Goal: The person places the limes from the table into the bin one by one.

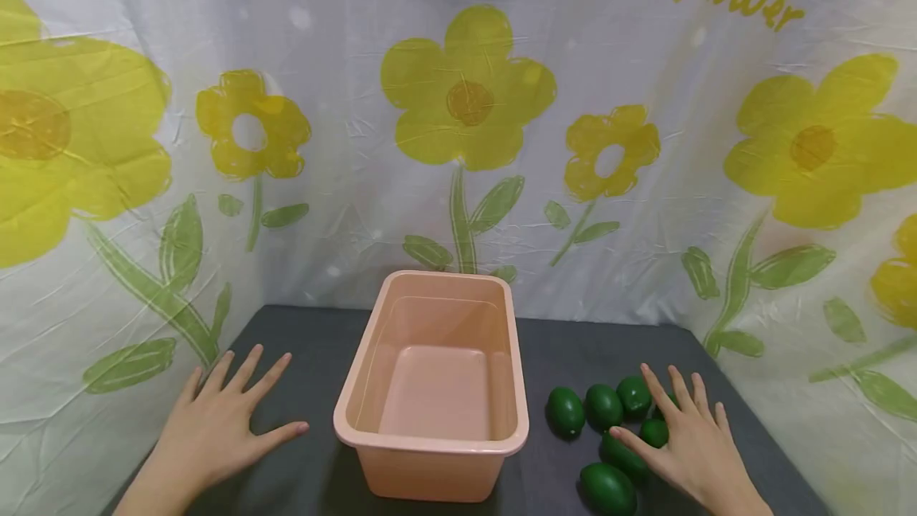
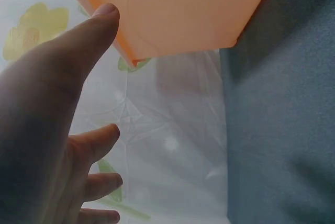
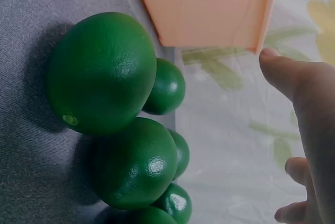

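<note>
Head view: your left hand [image 1: 215,430] and right hand [image 1: 698,443] splayed, empty, and those green fruits [image 1: 622,456] look firm, slippery, best cupped round the middle

A white curtain [image 1: 347,142] printed with yellow flowers [image 1: 469,102] hangs behind the dark grey table [image 1: 580,345].

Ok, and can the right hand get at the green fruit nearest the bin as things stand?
Probably yes: the right hand is spread, holds nothing and is close by. Other green fruits lie between, but nothing covers the nearest fruit, and a gap separates it from the bin.
</note>
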Available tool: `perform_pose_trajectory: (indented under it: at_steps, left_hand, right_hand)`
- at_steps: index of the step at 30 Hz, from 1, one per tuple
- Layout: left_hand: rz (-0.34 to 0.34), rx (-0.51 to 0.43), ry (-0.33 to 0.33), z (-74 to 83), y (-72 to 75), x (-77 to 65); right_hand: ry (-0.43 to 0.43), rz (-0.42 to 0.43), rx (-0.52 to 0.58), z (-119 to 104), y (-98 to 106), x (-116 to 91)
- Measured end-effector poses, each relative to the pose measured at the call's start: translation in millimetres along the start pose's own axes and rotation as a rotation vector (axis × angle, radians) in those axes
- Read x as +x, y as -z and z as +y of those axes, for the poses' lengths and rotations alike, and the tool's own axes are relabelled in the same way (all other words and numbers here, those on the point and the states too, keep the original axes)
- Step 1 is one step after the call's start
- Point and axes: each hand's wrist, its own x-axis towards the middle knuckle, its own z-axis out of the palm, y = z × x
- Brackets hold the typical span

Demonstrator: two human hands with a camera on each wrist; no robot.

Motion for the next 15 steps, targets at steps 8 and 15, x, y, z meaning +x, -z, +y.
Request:
perform_pose_trajectory:
  at_steps: [8,15]
  left_hand:
    - [0.026,0.003,-0.013,-0.2,2.9,1.5]
    - [0.214,-0.163,-0.072,9.8,6.4,6.3]
  right_hand:
    - [0.004,-0.002,0.021,-1,2,4]
    - [-0.133,-0.008,0.202,20,17,9]
